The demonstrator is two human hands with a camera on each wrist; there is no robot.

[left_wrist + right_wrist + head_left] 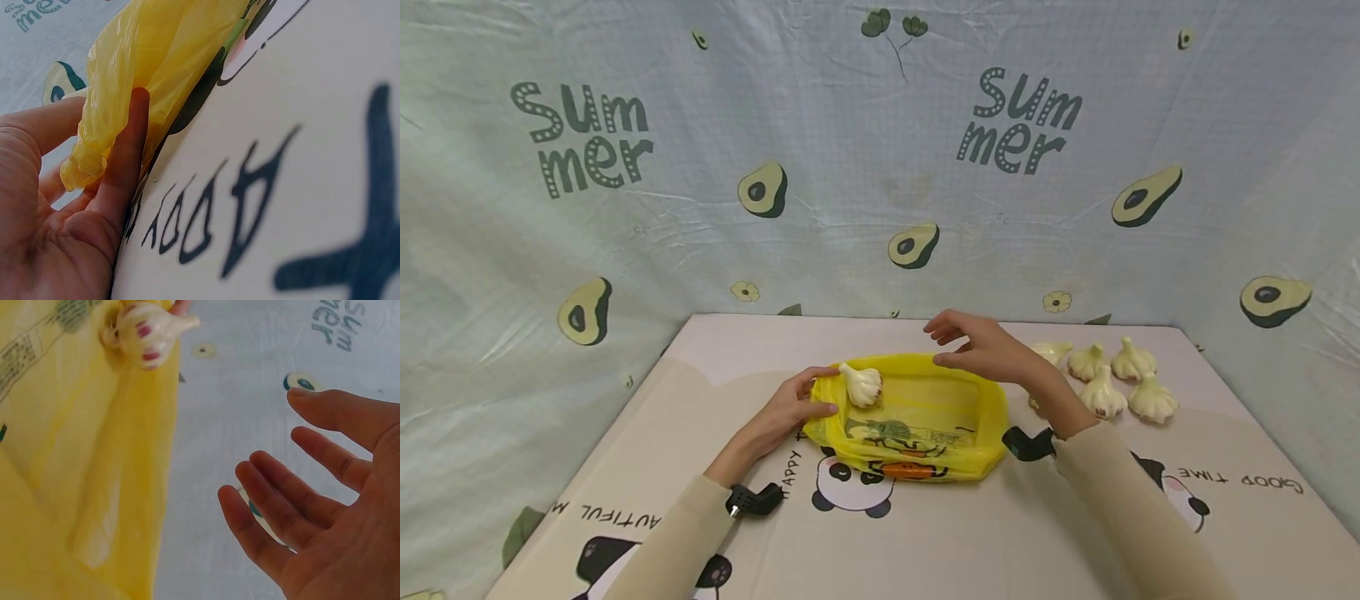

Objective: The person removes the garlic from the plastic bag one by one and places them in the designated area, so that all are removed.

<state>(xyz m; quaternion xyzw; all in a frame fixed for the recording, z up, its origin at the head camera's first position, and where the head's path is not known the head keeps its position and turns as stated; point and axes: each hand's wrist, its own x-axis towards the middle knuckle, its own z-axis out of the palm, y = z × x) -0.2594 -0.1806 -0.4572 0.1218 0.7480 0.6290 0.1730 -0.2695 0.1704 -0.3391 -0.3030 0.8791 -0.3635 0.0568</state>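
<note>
A yellow plastic bag [992, 421] lies on the table with its mouth spread wide. My left hand [790, 406] grips the left end of the bag, and in the left wrist view the bunched yellow plastic passes between thumb and fingers [125, 156]. One garlic bulb [863, 387] rests inside the bag at that left end, close to my left fingertips. Over the far right rim hovers my right hand [981, 346], its fingers apart and loosely bent. In the right wrist view nothing lies between those fingers [269, 500].
Several more garlic bulbs [1133, 360] stand grouped on the right side of the table, some partly hidden behind my right forearm. A printed cloth [850, 125] hangs behind the table's back edge. Panda prints and lettering mark the tabletop [925, 550].
</note>
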